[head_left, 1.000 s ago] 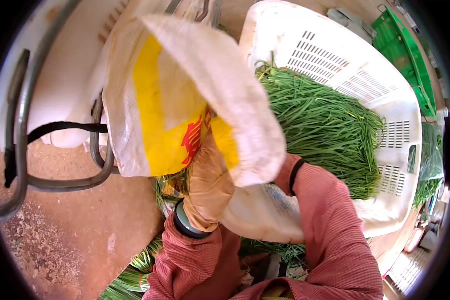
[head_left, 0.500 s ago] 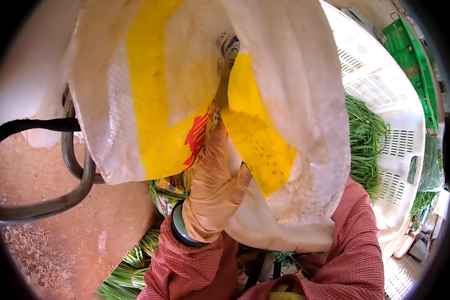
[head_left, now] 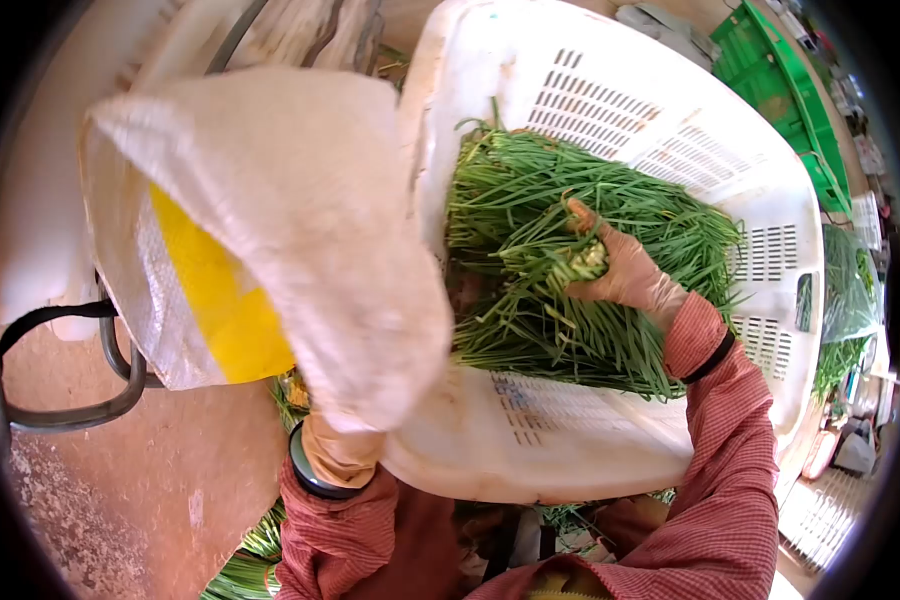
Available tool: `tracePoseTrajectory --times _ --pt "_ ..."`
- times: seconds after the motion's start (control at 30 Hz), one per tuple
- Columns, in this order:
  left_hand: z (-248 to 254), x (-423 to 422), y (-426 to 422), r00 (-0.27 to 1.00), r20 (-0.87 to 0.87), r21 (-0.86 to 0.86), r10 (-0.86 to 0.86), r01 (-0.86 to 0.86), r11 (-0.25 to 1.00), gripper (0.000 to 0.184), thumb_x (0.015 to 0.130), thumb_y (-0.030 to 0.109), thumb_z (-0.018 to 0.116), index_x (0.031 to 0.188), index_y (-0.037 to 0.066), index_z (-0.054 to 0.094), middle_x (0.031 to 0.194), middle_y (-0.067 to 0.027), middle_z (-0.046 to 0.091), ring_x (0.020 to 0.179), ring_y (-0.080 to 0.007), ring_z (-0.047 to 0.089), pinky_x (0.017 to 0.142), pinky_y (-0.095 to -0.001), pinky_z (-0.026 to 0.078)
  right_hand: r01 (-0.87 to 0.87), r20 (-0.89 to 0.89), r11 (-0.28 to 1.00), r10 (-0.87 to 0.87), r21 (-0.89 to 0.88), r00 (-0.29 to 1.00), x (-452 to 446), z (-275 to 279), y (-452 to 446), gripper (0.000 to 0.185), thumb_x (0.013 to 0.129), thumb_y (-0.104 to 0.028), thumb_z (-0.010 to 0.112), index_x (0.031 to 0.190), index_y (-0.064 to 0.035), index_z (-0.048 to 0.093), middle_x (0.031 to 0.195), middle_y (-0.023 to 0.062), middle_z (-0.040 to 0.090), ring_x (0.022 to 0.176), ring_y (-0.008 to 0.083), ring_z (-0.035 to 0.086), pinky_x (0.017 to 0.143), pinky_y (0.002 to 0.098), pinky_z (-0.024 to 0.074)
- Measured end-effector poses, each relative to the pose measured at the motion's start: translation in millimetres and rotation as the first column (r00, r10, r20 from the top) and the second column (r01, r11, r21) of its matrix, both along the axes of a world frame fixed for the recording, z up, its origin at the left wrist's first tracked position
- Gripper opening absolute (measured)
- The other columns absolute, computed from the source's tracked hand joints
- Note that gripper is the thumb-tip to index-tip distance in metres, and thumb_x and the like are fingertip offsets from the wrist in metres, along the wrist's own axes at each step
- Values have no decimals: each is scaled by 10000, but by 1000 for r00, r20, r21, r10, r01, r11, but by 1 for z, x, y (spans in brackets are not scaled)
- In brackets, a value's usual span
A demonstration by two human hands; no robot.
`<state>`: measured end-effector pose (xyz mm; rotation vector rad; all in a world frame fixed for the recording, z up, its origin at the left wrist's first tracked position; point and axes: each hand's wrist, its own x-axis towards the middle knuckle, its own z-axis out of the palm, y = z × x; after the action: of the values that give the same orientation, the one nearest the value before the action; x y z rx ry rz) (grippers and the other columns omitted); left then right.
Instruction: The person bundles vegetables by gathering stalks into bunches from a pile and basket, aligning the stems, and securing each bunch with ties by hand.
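My right hand, in a tan glove, is closed round a bunch of green stalks over the long green leaves in the white basket. The cut ends of that bunch point up between my thumb and fingers. My left hand, gloved too, is at the lower edge of the white and yellow sack. The sack's flap covers its fingers, so their hold cannot be made out. The sack leans over the left side of the basket.
Bent metal tubing with a black strap stands at the left. A green crate and a clear bag of greens lie beyond the basket. Bundled greens are on the floor at the lower left.
The sack has swung left and down with my left hand. My right hand, earlier hidden by the sack, now shows over the basket holding a bunch of greens.
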<state>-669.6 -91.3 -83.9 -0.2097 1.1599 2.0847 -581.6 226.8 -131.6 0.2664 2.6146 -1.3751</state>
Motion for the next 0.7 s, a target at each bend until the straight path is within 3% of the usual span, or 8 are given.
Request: tracePoseTrajectory --times 0.07,0.17,0.27,0.37,0.43,0.57,0.63,0.7 --pt "13 -4 5 874 -431 -373 -226 56 926 564 753 -82 505 1277 2 315 1168 -116 483 1078 -199 463 932 -326 355 189 3 965 -192 -182 981 9 15 20 926 592 -134 785 1343 -164 243 1116 52 478 974 134 482 911 261 373" --pt "45 1 30 899 -355 -371 -255 115 921 610 709 -98 505 1278 -9 305 1156 -129 482 1067 -203 470 923 -329 364 401 -44 862 -434 -309 900 28 35 49 849 611 -106 770 1318 -170 304 1073 40 505 964 116 488 861 266 421" --pt "55 10 32 362 -607 -779 -707 -448 439 730 638 10 632 1276 -34 282 1213 -201 429 1101 -307 439 944 -352 333 429 -129 850 -483 -304 866 46 39 64 703 613 -78 763 1229 -136 428 1016 22 535 941 141 512 852 276 438" --pt "91 45 56 -13 -646 -655 -763 -502 564 878 555 145 747 1278 -27 281 1255 -234 359 1128 -376 374 958 -382 303 454 -117 805 -529 -383 840 57 45 65 700 591 -80 776 1207 -127 446 979 13 552 920 145 521 855 281 445" --pt "77 47 86 34 -598 -799 -801 -104 592 1025 548 287 771 1321 -26 174 1319 -264 251 1220 -400 248 1014 -391 226 459 -65 780 -532 -424 844 60 45 68 681 606 -130 776 1210 -137 460 1180 48 477 1113 178 401 981 326 274" --pt "1 43 186 175 21 -871 -984 487 68 1246 573 533 711 1326 20 -140 1382 -259 -73 1303 -314 -62 1060 -357 63 456 -15 750 -527 -479 850 61 42 71 705 595 -152 780 1215 -134 444 1095 67 529 986 174 512 890 319 419" --pt "-44 53 228 162 -165 -913 -973 348 213 1163 606 510 703 1342 22 -54 1382 -240 82 1292 -327 103 1053 -373 136 418 -26 785 -482 -457 876 61 48 66 823 558 -174 800 1263 -141 377 1049 65 548 963 183 532 878 319 439" --pt "-49 71 255 413 -451 -299 -792 766 569 994 667 486 663 1340 54 71 1323 -181 277 1213 -317 300 1013 -380 265 378 19 854 -399 -358 917 63 51 63 872 536 -150 810 1280 -135 355 1095 79 529 1005 203 512 915 340 404"
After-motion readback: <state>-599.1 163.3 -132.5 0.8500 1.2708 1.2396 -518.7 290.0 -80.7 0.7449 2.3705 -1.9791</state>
